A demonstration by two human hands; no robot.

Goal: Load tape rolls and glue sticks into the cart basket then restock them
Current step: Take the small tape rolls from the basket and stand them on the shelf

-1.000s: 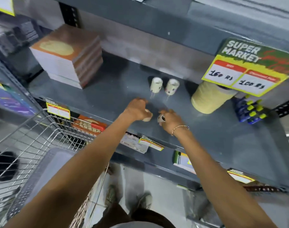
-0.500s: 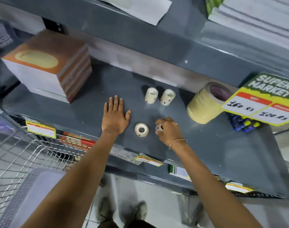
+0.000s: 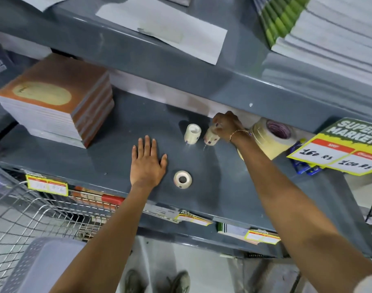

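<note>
The left hand (image 3: 148, 163) lies flat on the grey shelf (image 3: 100, 157) with fingers spread, holding nothing, just left of a small tape roll (image 3: 182, 179) lying on its side near the shelf's front edge. Farther back, the right hand (image 3: 227, 125) is curled with its fingertips closed on top of a stack of small tape rolls (image 3: 211, 137), which stands just right of a second stack (image 3: 192, 133). A large tape roll (image 3: 271, 138) sits to the right, and the cart basket (image 3: 43, 216) is at the near left.

Grey metal shelving (image 3: 202, 85) stands over a pale floor (image 3: 202, 269), yellow price tags (image 3: 47, 185) along its edges.
</note>
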